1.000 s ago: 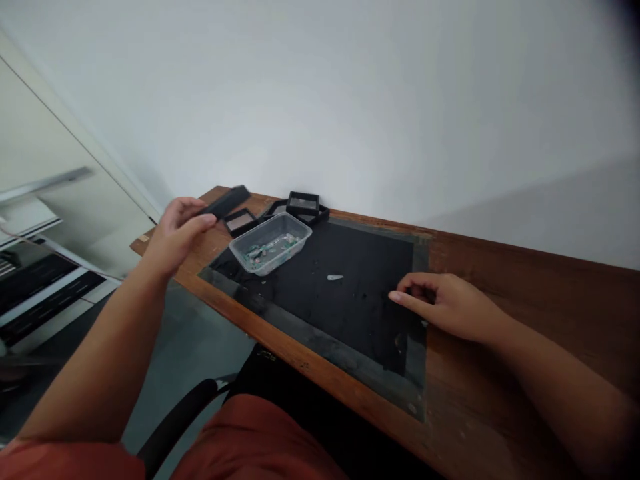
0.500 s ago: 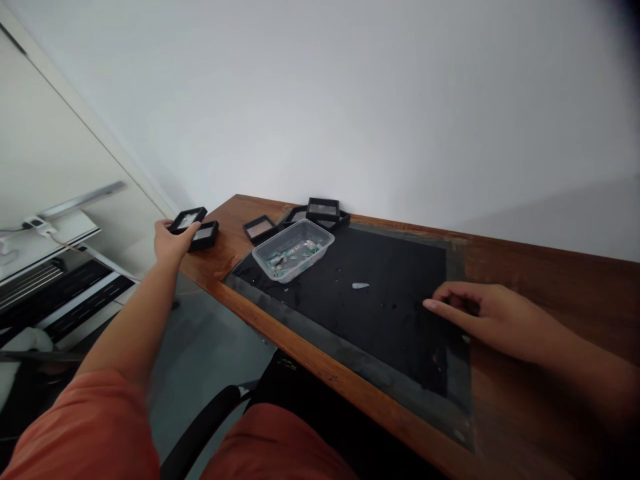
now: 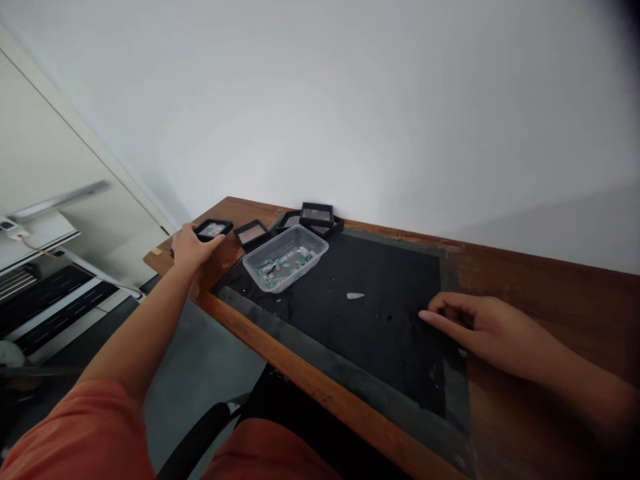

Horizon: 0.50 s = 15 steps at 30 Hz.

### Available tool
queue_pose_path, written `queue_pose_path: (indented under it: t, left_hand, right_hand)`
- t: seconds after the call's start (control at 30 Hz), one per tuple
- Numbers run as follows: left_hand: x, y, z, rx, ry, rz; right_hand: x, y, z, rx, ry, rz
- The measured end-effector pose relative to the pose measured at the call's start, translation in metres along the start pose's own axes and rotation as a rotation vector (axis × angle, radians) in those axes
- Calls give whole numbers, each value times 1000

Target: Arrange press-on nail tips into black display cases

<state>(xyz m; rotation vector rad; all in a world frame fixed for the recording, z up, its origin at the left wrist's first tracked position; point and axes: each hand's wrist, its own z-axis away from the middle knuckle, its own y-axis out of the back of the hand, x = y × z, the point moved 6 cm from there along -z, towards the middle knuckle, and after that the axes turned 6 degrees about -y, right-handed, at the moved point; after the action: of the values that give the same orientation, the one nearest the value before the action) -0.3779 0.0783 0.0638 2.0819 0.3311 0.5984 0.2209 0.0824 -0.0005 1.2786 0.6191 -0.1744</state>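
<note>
My left hand [image 3: 193, 247] grips a small black box [image 3: 213, 230] with pale pieces inside, at the left end of the wooden table. Beside it lies another black box [image 3: 252, 233] with a pinkish-grey inside. A clear plastic tub [image 3: 286, 259] holds green and white bits. On the black mat [image 3: 385, 273] rests a small whitish pointed piece [image 3: 355, 295]. My right hand [image 3: 467, 320] rests at the mat's right edge, fingers loosely curled and thumb apart from them, with nothing seen between them.
More black boxes [image 3: 317, 214] are stacked by the wall behind the tub. Small crumbs are scattered over the mat. At the lower left are a chair armrest [image 3: 197, 440] and a white shelf [image 3: 37, 237] with a cable.
My left hand has moved right and lower with its box, which now covers the place where another box was seen. The view has shifted slightly. My right hand has stayed by the mat.
</note>
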Motion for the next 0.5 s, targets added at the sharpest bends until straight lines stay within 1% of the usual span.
queue_pose_path:
  t: [0.13, 0.23, 0.37, 0.43, 0.5]
  left_hand:
    - [12, -12, -3, -41, -68, -42]
    - [14, -18, -6, -69, -117, -35]
    - [16, -26, -10, -142, -207, -16]
    - [17, -26, -11, -169, -220, -24]
    - [18, -21, -11, -174, -221, -38]
  right_hand:
    - [-2, 0, 1, 0, 29, -8]
    - [-8, 3, 3, -2, 25, -13]
    - [-13, 5, 4, 12, 18, 5]
    - [-14, 5, 4, 13, 29, 8]
    - [-14, 5, 4, 16, 38, 9]
